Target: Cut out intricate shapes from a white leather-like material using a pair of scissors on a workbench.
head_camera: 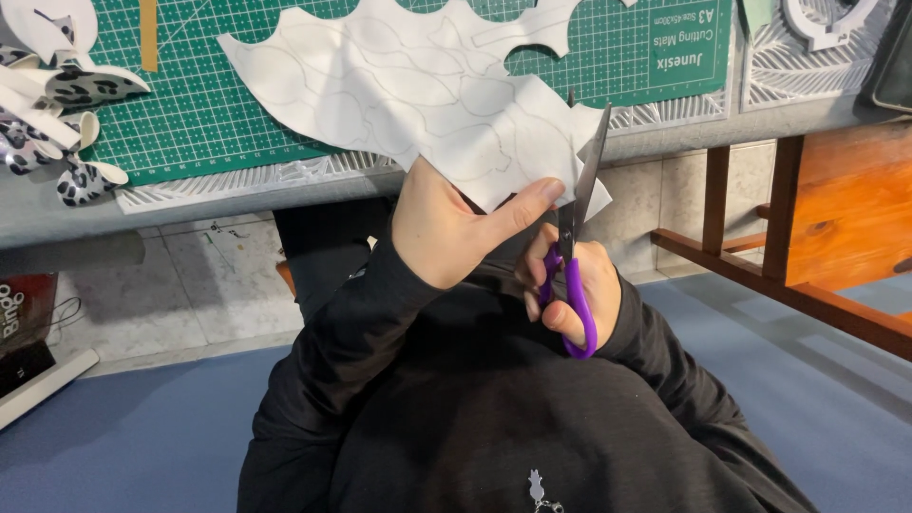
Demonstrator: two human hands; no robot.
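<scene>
Over the lap, below the table edge: both hands work at one sheet.
Right hand: the right hand (pixel 575 294) is closed through the loops of the purple-handled steel scissors (pixel 576 249), thumb and fingers curled tight on the handles; the blades stand parted, tips up.
Left hand: the left hand (pixel 454 228) pinches the large white paper sheet with pencilled leaf outlines (pixel 408 100) at its lower edge, thumb stretched along the front and pointing at the blades.
Step in hand: cutting along a drawn outline, by my reading; the blades sit at the sheet's right-hand edge with paper between them.
Next move calls for: a steady closing of the blades while the left hand turns the sheet so the line feeds in.
Sheet relative to hands: it rises up and away from the left thumb, spreading over the green gridded cutting mat (pixel 228 114).
Further out: black-and-white spotted paper curls (pixel 71 142) lie at the mat's left; a wooden chair frame (pixel 807 218) stands to the right.
</scene>
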